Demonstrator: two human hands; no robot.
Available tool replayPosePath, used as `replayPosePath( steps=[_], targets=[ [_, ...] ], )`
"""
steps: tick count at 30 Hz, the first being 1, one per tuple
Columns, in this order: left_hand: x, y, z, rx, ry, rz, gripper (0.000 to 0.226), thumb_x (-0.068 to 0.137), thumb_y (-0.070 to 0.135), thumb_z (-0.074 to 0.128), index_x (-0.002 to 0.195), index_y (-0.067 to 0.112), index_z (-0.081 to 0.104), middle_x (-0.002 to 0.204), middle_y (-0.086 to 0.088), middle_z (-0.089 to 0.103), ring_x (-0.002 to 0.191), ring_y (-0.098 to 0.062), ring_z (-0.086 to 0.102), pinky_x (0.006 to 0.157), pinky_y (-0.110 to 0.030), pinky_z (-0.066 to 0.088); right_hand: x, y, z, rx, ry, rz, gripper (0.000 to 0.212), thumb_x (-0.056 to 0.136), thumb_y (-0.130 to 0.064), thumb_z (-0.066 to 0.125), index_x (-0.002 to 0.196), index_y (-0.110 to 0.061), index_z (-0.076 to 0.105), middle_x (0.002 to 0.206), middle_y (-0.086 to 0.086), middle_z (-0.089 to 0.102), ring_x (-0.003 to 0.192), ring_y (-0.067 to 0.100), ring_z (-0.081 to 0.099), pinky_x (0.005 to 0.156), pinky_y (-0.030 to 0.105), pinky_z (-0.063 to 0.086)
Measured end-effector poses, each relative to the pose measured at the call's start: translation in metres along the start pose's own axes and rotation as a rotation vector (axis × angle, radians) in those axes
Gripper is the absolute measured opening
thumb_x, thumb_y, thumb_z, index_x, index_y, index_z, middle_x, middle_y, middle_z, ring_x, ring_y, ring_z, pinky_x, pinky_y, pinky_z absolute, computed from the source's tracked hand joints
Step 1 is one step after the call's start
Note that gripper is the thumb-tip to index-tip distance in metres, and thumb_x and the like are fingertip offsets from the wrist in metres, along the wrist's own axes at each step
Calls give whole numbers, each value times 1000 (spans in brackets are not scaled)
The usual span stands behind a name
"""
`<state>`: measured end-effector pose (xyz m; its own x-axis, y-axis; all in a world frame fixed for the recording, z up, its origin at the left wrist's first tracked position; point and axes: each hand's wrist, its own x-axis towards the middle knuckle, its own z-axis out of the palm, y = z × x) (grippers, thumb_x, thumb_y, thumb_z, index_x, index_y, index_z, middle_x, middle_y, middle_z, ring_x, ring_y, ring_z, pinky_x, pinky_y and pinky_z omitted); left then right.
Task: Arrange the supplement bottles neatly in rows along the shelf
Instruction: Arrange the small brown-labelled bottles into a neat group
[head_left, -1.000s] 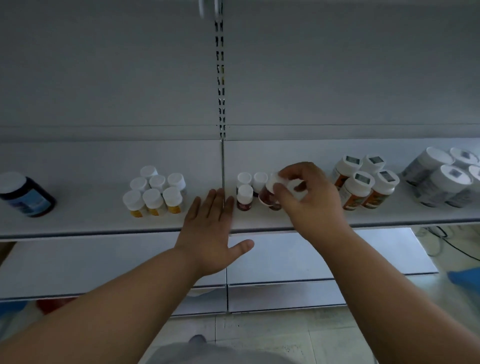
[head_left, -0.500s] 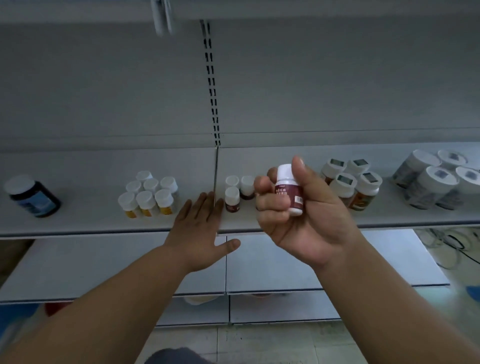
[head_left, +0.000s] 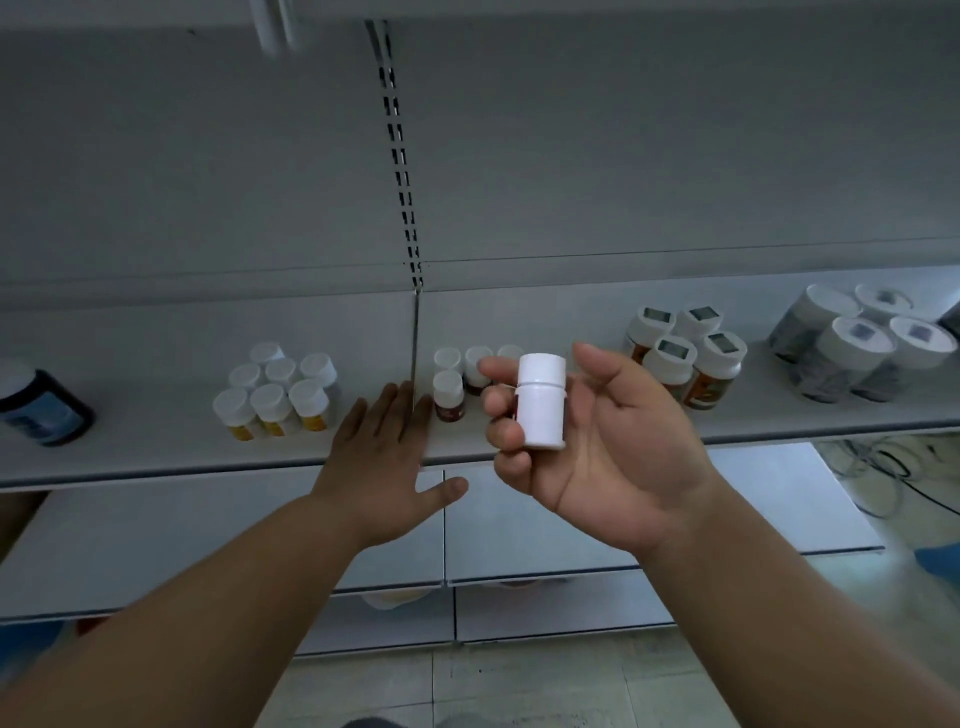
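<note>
One small white plastic bottle with a white cap (head_left: 541, 401) is held up in front of the long grey metal shelf (head_left: 156, 431), not on it. It is gripped by the right hand (head_left: 587, 447), palm up, with the fingers curled round one side of it and the thumb lifted away on the other side. The left hand (head_left: 382, 452) is laid flat, with straight fingers resting on the front of the shelf and nothing held in it.

The bottle looks light and hard. It will likely not bend when squeezed. Its smooth side may be slippery, so it is best taken round the middle of the body, below the cap, and set down upright.

Three more small bottles with white caps and dark red labels (head_left: 449, 391) are stood on the shelf just behind the held one. A group of bottles with yellow labels (head_left: 275, 395) is seen further left, and bigger orange-labelled bottles (head_left: 685, 353) further right.

Half a second ago the dark red label was turned toward the camera and the thumb was pressed on the bottle. Now only the plain white side is shown, and the thumb is off. The left hand has not been moved.
</note>
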<state>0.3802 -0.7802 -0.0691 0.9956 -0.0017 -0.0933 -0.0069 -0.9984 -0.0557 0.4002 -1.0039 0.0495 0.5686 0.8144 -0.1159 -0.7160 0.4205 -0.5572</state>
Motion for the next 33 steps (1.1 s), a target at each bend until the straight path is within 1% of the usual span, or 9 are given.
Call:
replayPosePath(
  steps=[6,11,16,22,24,27,29,31,33],
  targets=[
    [1,-4,0,-29,3,15,124,59,93,-18,158,21,-7,167,-6,-8,152,-21,-13,123,-43,-6,2,8,3,-78,3,-10,34,86,-34,61,107,-7,53,86,9,58,68,19,56,61,28,46],
    [1,-6,4,-34,14,26,117,65,92,-9,158,21,-6,167,-6,-8,153,-21,-12,122,-43,-6,3,9,7,-105,39,28,39,90,-29,47,114,0,58,90,12,59,73,22,58,62,28,47],
    [2,-6,5,-18,17,24,116,65,92,-10,158,21,-8,167,-6,-9,153,-21,-12,122,-42,-7,4,13,4,-104,39,-24,46,74,-21,77,109,-4,55,92,16,61,74,26,61,62,32,50],
    [1,-5,3,-31,19,25,122,60,92,-17,158,21,-8,167,-7,-8,153,-22,-11,122,-42,-7,4,13,11,-149,150,-58,27,82,-19,59,104,-4,56,88,15,60,74,25,61,63,31,52],
    [1,-5,2,-32,17,21,123,59,92,-19,158,20,-7,167,-7,-7,153,-22,-11,122,-42,-7,3,15,14,-384,226,-184,23,84,-16,60,105,-7,57,88,9,66,78,21,64,67,28,54],
    [2,-5,3,-17,20,17,114,67,89,-7,158,20,-7,167,-6,-7,153,-21,-11,123,-42,-7,-5,17,8,-1215,350,-520,26,86,-13,70,110,-18,61,102,-3,68,93,9,63,82,21,49],
    [2,-5,5,-23,26,15,111,72,89,0,158,20,-6,167,-6,-6,153,-21,-10,123,-43,-5,-9,19,0,-1665,302,-786,33,81,-14,75,112,-19,63,113,-6,65,106,9,59,92,22,45],
    [2,-5,6,-31,25,15,110,73,90,4,158,20,-4,167,-6,-5,153,-22,-10,123,-43,-5,-11,23,-6,-1836,196,-960,35,79,-9,78,112,-10,65,121,0,64,117,13,57,98,26,44],
    [1,-5,5,-29,27,15,112,72,90,2,158,20,-4,167,-6,-4,153,-22,-9,123,-43,-4,-12,24,-7,-1868,169,-976,33,80,-8,77,112,-8,65,118,2,64,115,13,58,97,25,45]
  ],
)
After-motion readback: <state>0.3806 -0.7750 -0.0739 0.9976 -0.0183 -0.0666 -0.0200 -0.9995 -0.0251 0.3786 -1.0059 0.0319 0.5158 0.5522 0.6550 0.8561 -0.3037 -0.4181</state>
